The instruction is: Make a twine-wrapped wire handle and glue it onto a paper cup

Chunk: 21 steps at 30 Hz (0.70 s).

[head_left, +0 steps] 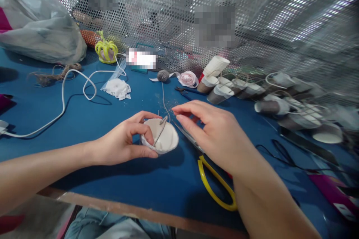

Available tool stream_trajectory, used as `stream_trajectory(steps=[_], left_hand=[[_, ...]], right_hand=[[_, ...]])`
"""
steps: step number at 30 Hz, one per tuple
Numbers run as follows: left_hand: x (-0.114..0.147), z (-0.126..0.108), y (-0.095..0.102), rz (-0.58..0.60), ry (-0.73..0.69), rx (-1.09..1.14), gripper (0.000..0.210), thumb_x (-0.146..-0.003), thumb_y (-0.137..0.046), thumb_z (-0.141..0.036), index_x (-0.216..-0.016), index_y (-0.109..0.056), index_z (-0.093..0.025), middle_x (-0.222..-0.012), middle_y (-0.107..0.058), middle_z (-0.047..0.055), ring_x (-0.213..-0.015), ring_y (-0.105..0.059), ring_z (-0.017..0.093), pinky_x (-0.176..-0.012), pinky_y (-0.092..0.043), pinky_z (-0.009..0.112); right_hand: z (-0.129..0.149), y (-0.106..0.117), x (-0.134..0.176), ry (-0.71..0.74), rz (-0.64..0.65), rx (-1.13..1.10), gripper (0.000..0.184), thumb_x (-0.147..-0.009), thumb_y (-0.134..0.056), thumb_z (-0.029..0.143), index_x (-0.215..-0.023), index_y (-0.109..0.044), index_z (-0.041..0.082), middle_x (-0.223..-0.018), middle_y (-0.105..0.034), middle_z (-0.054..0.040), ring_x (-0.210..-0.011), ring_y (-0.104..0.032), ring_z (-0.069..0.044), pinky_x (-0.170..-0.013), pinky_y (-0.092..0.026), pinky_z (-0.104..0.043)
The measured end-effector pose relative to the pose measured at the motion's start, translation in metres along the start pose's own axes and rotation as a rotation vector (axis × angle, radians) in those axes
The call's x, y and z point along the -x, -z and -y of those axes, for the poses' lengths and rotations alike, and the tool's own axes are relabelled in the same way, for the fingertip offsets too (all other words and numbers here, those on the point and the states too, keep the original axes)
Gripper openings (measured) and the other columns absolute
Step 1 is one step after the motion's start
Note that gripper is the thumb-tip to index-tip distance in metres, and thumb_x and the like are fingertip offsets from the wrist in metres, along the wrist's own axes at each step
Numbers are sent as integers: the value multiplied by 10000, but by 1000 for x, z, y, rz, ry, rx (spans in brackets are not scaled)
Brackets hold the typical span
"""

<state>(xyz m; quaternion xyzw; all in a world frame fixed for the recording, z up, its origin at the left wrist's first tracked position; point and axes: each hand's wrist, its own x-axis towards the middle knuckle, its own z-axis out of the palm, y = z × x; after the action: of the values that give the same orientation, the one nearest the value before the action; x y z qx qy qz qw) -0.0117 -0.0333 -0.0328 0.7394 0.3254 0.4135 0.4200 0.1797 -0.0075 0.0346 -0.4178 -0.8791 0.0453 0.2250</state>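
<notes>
My left hand (130,140) holds a white paper cup (169,138) tipped toward me, fingers inside its rim and thumb outside. A grey cord (160,134) runs across the cup's mouth and over its far rim. From there a thin grey strand (163,99) leads back to a small ball of grey yarn (163,75). Just right of the cup, my right hand (204,127) has its thumb and forefinger close together; whether anything lies between them is too small to make out. Scissors with yellow handles (217,190) lie beneath that hand, their blades partly covered by it.
Several cups wrapped in grey cord (220,93) stand and lie along the right. A pink fabric rose (187,78), pliers (182,90) and white lace (117,88) lie farther back. A white cable (63,93) loops at left, near a large plastic bag (42,26). A perforated metal screen (168,18) closes off the back.
</notes>
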Motion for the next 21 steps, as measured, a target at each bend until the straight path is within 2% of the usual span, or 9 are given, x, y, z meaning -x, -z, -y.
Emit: stream_trajectory(steps=[3, 9, 14, 17, 21], left_hand=[[0, -1, 0, 2, -13, 0, 142, -655, -695, -200, -663, -566, -142, -1151, -504, 103, -1141, -452, 216, -961, -360, 386], [0, -1, 2, 3, -16, -27, 142, -661, -691, -210, -667, -567, -141, -1172, -495, 103, -1104, -475, 216, -944, -374, 384], [0, -1, 2, 0, -42, -60, 136, -676, -680, -209, -665, -566, -135, -1178, -481, 101, -1083, -487, 200, -943, -375, 358], [1, 0, 1, -16, -50, -73, 135, -677, -679, -210, -666, -567, -136, -1172, -483, 102, -1086, -484, 203, -938, -380, 354], [-1, 0, 3, -17, -40, -125, 129, -684, -671, -204, -675, -560, -140, -1180, -476, 105, -1077, -495, 201, -932, -386, 366]], right_hand=[[0, 2, -2, -27, -41, 14, 110, -807, -506, 160, -770, -607, 184, -763, -662, -18, -666, -593, -133, -609, -436, -248], [4, 0, -2, -64, -34, -1, 110, -781, -541, 182, -676, -572, 193, -646, -635, 3, -546, -542, -112, -514, -399, -226], [4, 1, -2, -53, -96, 44, 334, -843, -459, 270, -520, -430, 190, -479, -490, 20, -441, -425, -89, -469, -339, -226], [0, 0, -4, -80, -46, 24, 381, -865, -420, 290, -499, -420, 185, -480, -492, 13, -450, -437, -90, -491, -342, -229], [-5, 1, -6, -120, 78, 40, 223, -820, -485, 216, -602, -503, 175, -602, -569, -2, -535, -494, -108, -516, -354, -226]])
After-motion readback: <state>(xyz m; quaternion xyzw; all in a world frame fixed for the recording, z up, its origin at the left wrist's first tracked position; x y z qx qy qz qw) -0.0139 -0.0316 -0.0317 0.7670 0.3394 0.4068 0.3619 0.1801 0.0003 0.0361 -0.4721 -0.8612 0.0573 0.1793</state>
